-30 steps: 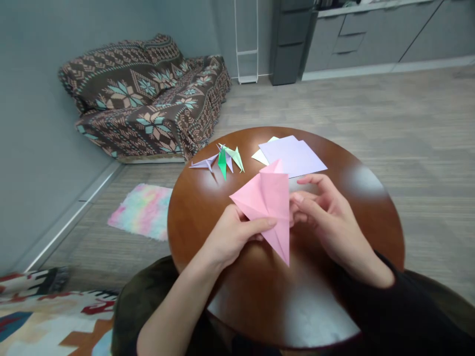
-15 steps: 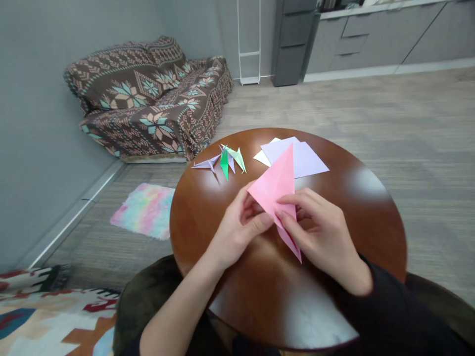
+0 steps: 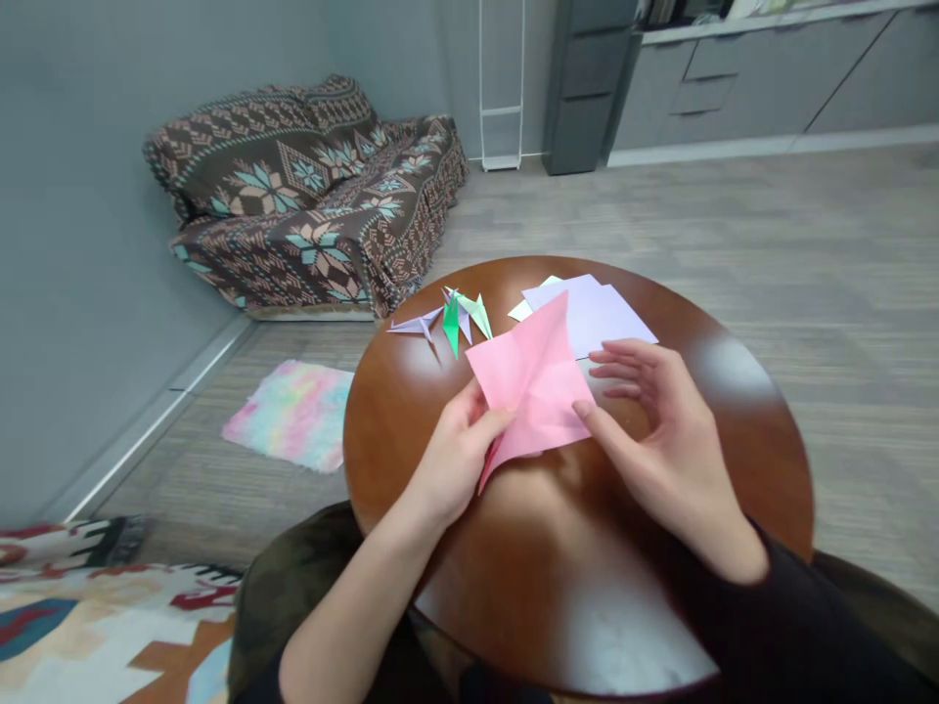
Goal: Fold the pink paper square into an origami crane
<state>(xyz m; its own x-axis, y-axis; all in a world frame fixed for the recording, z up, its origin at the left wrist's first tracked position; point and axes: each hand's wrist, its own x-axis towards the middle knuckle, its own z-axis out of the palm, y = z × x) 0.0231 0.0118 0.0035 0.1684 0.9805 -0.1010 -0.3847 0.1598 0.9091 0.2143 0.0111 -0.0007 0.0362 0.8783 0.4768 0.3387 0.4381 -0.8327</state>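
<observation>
A creased sheet of pink origami paper (image 3: 534, 376) is held above the round brown table, partly opened out with its corners standing up. My left hand (image 3: 464, 435) pinches its lower left edge, thumb on top and the fingers hidden behind the paper. At the sheet's right corner is my right hand (image 3: 660, 425), fingers spread apart, with the thumb tip at the paper's edge. Whether that thumb presses on the paper I cannot tell.
Several folded paper cranes (image 3: 451, 323) in purple, green and pale green lie at the table's (image 3: 587, 567) far left. Behind the pink paper are flat purple sheets (image 3: 598, 313). A patterned sofa (image 3: 315, 205) and a fluffy rug (image 3: 293, 416) are beyond the table.
The pink paper has gone from a narrow folded shape to a wider, opened one. My right hand has loosened its pinch and moved slightly right, fingers spreading.
</observation>
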